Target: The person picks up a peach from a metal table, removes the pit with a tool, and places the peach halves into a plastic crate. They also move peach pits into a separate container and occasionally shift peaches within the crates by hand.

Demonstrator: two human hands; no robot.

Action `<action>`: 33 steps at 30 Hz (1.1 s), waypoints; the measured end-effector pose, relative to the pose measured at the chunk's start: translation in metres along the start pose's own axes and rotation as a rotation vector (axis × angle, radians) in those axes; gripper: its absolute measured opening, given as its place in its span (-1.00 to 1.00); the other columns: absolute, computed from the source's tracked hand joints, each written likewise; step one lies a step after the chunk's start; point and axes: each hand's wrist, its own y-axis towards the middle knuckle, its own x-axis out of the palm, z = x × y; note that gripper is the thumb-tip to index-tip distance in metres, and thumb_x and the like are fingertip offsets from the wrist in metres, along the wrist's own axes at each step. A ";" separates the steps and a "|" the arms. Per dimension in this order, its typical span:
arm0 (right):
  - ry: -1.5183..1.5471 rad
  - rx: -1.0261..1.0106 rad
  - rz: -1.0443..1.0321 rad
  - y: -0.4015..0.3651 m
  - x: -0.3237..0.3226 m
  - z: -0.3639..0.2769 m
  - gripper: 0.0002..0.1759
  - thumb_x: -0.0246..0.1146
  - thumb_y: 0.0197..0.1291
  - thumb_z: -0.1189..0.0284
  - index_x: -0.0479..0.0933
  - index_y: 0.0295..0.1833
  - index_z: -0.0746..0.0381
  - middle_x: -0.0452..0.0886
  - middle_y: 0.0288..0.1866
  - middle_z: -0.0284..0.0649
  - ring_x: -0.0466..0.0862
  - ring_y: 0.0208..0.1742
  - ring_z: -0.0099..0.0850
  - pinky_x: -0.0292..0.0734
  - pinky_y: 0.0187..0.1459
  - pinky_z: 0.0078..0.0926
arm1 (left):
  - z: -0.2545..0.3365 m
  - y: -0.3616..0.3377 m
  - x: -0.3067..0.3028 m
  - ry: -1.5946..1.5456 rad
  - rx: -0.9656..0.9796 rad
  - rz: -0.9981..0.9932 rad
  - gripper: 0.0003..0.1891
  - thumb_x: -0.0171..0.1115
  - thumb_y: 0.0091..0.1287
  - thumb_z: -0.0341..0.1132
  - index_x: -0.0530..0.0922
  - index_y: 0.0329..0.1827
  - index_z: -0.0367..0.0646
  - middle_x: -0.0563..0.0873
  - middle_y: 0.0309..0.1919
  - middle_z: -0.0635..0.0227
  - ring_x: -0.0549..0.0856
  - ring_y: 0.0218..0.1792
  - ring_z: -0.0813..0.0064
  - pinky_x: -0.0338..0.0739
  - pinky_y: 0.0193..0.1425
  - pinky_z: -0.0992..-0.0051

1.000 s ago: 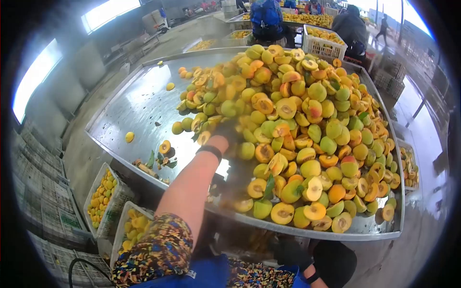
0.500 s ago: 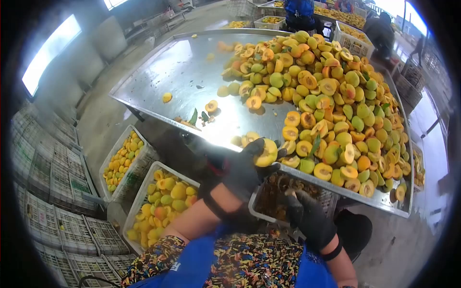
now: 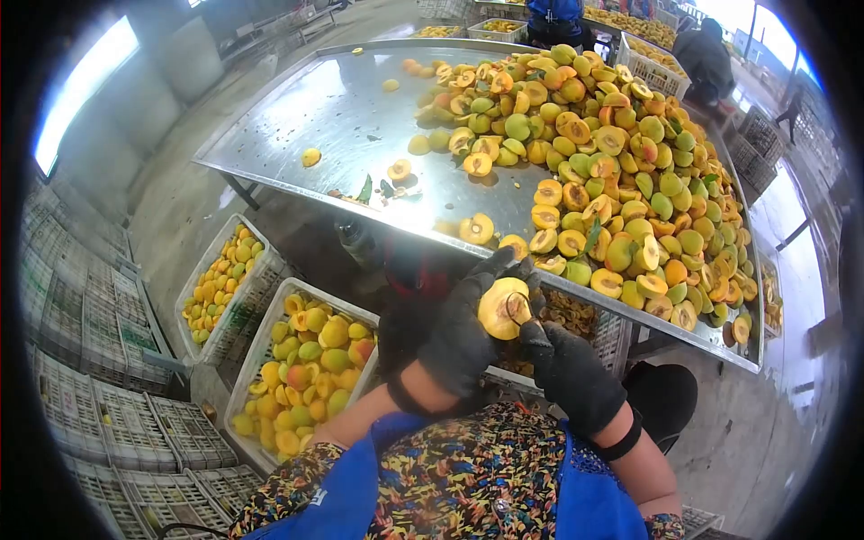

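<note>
My left hand (image 3: 461, 340), in a black glove, is closed around a yellow peach half (image 3: 497, 310), its cut face turned up towards me. In my right hand (image 3: 578, 380), also black-gloved, is a small pitting tool (image 3: 522, 309) whose thin curved metal end touches the middle of the cut face. Its handle is hidden in my fingers. Beyond both hands, a heap of halved peaches (image 3: 630, 198) covers the right of the metal table (image 3: 270, 126). Under the table edge stands a crate of brown pits and scraps (image 3: 569, 326), partly covered by my hands.
To my left are a crate of peach halves (image 3: 310, 360) and a second filled crate (image 3: 229, 279). Stacked empty crates (image 3: 99, 396) line the far left. A person in blue (image 3: 555, 18) is behind the table, and another person in dark clothes (image 3: 704, 58) is at the back right.
My left hand has drawn the peach half back from the table edge towards me. My right hand has come up to it, bringing the tool's metal end onto the cut face.
</note>
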 end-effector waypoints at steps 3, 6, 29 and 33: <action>-0.039 0.043 -0.069 -0.001 0.002 0.007 -0.54 -0.02 0.44 0.14 0.54 -0.14 0.34 0.68 -0.33 -0.12 0.66 -0.28 -0.30 0.52 -0.18 -0.35 | 0.008 -0.005 0.007 -0.035 0.014 0.069 -0.60 0.26 0.23 -0.38 0.47 0.15 -0.23 0.65 -0.15 0.28 0.64 -0.14 0.46 0.57 -0.01 0.40; -0.047 -0.032 -0.054 -0.007 0.006 0.008 -0.54 0.03 0.39 0.08 0.53 -0.10 0.31 0.68 -0.41 -0.13 0.71 -0.34 -0.25 0.56 -0.29 -0.32 | 0.012 -0.008 0.009 0.110 0.152 0.103 -0.62 0.28 0.23 -0.39 0.50 0.11 -0.22 0.66 -0.17 0.28 0.65 -0.15 0.47 0.56 -0.02 0.42; 0.854 0.447 -0.582 -0.019 0.000 -0.013 -0.32 -0.20 0.37 -0.19 0.51 -0.23 0.20 0.23 -0.76 -0.45 0.18 -0.83 -0.63 0.07 -0.78 -0.66 | 0.020 -0.002 0.003 -0.123 -0.034 -0.023 -0.71 0.27 0.31 -0.28 0.58 -0.04 -0.33 0.70 -0.20 0.26 0.67 -0.24 0.50 0.60 -0.15 0.52; 0.833 0.306 -0.642 -0.016 0.003 -0.002 -0.32 -0.21 0.36 -0.21 0.51 -0.24 0.17 0.16 -0.77 -0.50 0.14 -0.84 -0.66 0.03 -0.80 -0.69 | 0.017 -0.003 0.008 0.173 0.167 0.031 -0.75 0.29 0.30 -0.28 0.63 -0.15 -0.33 0.71 -0.27 0.27 0.67 -0.30 0.49 0.59 -0.18 0.56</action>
